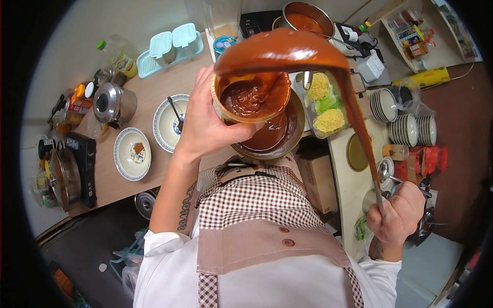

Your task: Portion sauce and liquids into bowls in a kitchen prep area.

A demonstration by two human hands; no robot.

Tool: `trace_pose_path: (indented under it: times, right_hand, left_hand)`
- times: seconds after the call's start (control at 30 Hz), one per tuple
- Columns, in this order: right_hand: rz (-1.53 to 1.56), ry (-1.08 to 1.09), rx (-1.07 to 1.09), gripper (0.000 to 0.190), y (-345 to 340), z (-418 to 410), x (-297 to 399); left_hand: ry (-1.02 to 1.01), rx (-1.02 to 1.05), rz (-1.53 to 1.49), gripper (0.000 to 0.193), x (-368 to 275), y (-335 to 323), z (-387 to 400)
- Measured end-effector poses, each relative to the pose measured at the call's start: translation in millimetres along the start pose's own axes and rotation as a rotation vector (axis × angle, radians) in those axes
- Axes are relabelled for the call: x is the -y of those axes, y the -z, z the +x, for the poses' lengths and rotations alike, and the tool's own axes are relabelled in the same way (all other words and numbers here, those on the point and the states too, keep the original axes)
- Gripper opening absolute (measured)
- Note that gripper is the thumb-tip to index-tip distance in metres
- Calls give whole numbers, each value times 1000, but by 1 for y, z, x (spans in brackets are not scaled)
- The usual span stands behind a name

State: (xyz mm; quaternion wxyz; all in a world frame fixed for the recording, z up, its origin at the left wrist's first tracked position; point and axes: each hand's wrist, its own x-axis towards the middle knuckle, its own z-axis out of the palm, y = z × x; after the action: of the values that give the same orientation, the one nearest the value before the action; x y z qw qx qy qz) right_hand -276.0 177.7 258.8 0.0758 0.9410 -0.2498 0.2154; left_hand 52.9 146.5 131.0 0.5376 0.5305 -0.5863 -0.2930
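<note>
My left hand [215,119] grips a tub [221,111] whose mouth faces me, its inside coated with thick dark red-brown sauce [246,98]. In my right hand [400,215] is the handle of a large ladle [285,52]. The ladle's bowl, covered in glossy sauce, hangs over the tub's upper rim. Below the tub stands a wide metal bowl [298,136] holding more brown sauce [269,134]. My left hand and the tub hide part of that bowl.
Blue-rimmed bowls [122,154] sit left on the wooden counter [106,192]. A tray [323,134] of noodles and lettuce is at right, before stacked bowls [381,106]. A pot [327,23] of reddish liquid stands at the back. A pressure cooker [125,102] is at left.
</note>
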Motion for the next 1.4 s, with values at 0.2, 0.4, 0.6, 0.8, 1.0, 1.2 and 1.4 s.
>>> trace_pose_path:
  times: [0.2,0.4,0.6,0.8,1.0,1.2,1.4]
  right_hand:
    - [-9,17,6,35,0,4,3]
    - [-9,22,-67,32,-4,4,-3]
    - [30,18,-48,31,-12,4,-1]
    - [127,-22,-31,27,-18,-5,-4]
    - [528,-481,-277,34,-38,-14,0]
    - [1136,-819,-337,41,-33,-10,-10]
    - [1443,-844,-390,35,-18,-3,-17]
  left_hand:
    - [45,1,-82,71,1,2,-2]
    - [31,-16,-150,72,1,4,-4]
    - [84,0,-170,74,1,9,-5]
    - [63,-9,-79,74,2,11,-9]
    - [-12,-15,11,76,11,8,-14]
    - [-103,-42,24,76,18,5,-17]
    - [-73,-42,28,78,19,2,-20]
